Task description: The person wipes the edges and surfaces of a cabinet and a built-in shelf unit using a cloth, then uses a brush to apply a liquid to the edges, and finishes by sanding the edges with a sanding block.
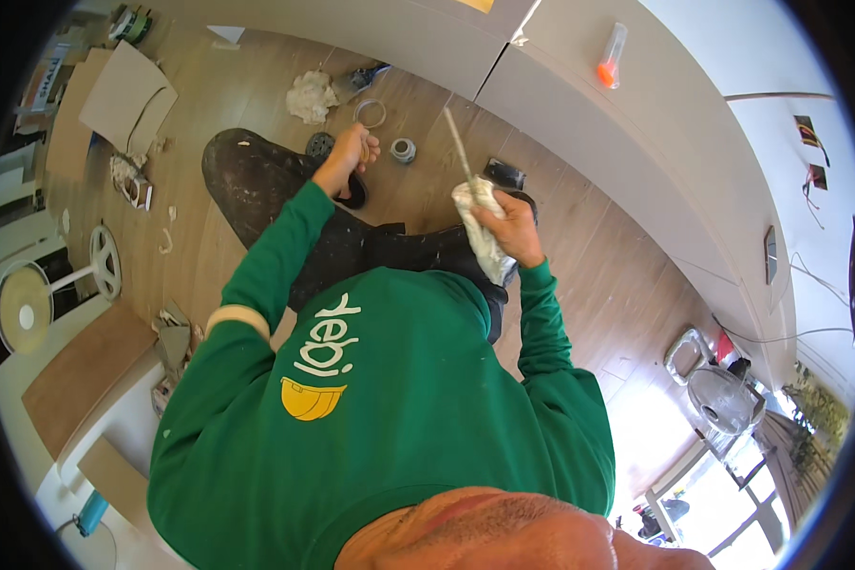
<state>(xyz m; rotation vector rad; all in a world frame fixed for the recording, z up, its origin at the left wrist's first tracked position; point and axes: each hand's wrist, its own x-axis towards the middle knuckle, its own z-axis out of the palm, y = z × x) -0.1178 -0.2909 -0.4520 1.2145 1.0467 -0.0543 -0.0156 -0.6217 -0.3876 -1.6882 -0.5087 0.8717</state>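
Observation:
Above my dark-trousered leg, my left hand [353, 160] has its fingers curled together; whether anything small is between them I cannot make out. My right hand [511, 228] is closed around a crumpled white cloth [484, 233]. A long thin pale stick-like tool [458, 142] stands up out of the cloth, and its lower end is hidden in the folds. On the floor just beyond my left hand lie a clear ring [370, 114] and a small grey round fitting [403, 150]. A dark perforated disc [320, 145] is partly behind my knee.
A crumpled whitish cloth [311, 97] and a clear bottle [356, 84] lie on the wooden floor ahead. A dark box-shaped object [504, 173] sits beyond my right hand. A long beige cabinet [579, 114] curves along the right, with an orange-tipped clear tube [613, 59] on it.

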